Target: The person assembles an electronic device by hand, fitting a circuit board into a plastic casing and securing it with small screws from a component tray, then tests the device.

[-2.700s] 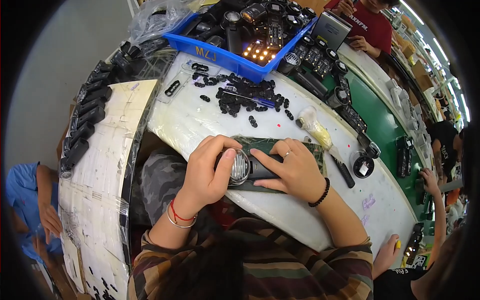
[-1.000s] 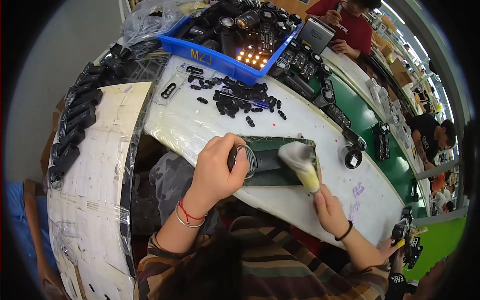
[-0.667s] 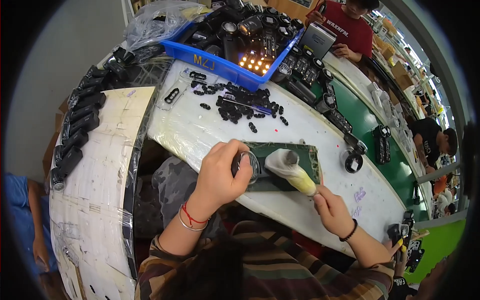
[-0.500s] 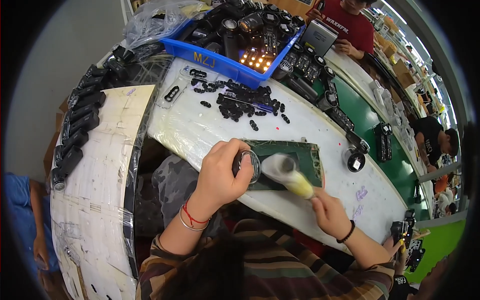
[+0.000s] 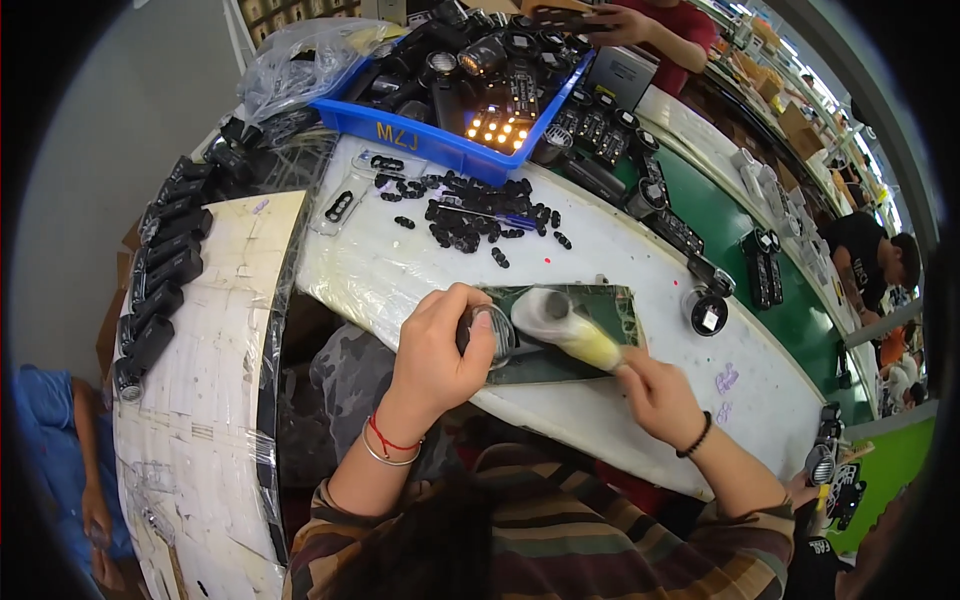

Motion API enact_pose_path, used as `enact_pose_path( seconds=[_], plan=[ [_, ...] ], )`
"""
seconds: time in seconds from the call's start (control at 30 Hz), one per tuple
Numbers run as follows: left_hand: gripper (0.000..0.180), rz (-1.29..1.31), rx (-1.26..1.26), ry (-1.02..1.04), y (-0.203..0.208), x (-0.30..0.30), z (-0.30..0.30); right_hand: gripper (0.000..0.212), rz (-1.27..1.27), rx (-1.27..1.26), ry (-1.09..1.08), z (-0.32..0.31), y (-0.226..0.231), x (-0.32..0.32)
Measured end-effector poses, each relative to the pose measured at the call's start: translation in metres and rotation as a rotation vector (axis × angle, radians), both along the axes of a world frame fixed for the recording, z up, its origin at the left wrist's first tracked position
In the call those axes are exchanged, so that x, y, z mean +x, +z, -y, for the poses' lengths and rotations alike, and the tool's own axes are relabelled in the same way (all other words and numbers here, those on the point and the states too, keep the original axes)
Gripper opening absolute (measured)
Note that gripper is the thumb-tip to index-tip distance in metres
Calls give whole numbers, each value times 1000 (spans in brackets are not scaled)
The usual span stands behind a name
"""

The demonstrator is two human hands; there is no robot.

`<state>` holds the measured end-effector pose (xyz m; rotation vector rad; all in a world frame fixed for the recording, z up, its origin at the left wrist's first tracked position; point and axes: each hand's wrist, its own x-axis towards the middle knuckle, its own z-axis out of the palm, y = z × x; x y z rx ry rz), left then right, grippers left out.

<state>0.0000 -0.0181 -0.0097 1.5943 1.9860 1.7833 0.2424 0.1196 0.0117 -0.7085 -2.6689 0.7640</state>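
My left hand is wrapped round a black lamp-like device whose round clear end shows beside the thumb. It is held at the left edge of a dark green mat. In my right hand is the yellowish handle of a mallet. Its pale head with a dark round face hovers over the mat, just right of the device and apart from it. Motion smears the mallet slightly. The fingers of my left hand hide most of the device's body.
Beyond the mat lie a heap of small black parts and a screwdriver. A blue bin of black devices stands behind. More devices line the green conveyor and the left-hand table. A person in red works opposite.
The mallet's head has swung a little up and to the left, nearer the device in my left hand. The view has shifted slightly. The person opposite now holds a dark object over the bin.
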Motion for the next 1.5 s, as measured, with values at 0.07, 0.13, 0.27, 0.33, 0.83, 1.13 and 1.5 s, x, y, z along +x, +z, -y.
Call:
enact_pose_path(
  seconds=[0.07,0.13,0.27,0.33,0.83,1.13,1.5],
  plan=[
    [11,34,-87,19,0,0,2,21,-3,-18,-9,-1,9,0],
    [11,35,-47,16,-4,1,0,25,-55,-62,-18,-3,16,2],
    [12,0,-32,15,-1,3,1,26,-35,-76,-96,1,-2,27],
    [14,-15,-39,-2,0,1,2,24,-2,-84,-111,2,0,31],
    [15,177,71,7,17,-15,11,33,-30,543,-240,-64,-12,5],
    [22,-91,264,2,51,5,14,77,-453,550,431,-17,4,-96],
    [77,737,-86,-419,17,38,-4,41,-541,-1126,339,4,-24,-103]
  ],
)
